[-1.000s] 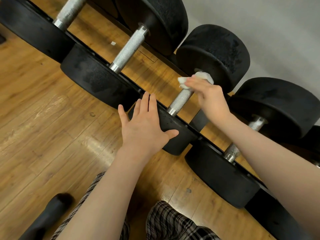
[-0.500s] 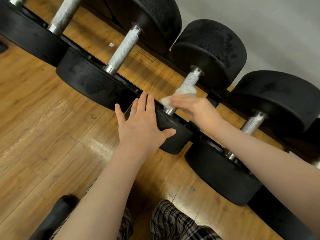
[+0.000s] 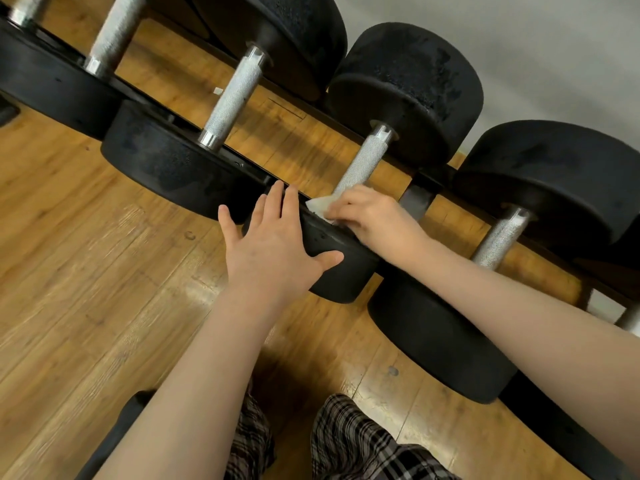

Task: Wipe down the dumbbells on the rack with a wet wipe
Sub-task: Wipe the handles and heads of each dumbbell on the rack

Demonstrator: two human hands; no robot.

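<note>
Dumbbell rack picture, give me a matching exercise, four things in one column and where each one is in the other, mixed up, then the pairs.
Things:
1. left hand
2. right hand
3. wipe
4. plaid shorts

Places:
A. bottom edge of the picture
B. flat on the near weight
C. low end of the handle, holding the wipe
D. under the right fingers

Pairs: 1-B, 2-C, 3-D, 4-A

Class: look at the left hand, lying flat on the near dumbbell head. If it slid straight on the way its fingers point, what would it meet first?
Probably the rack's black front rail, just past the fingertips of the left hand; the wooden floor shows beyond. Depth is unclear.
</note>
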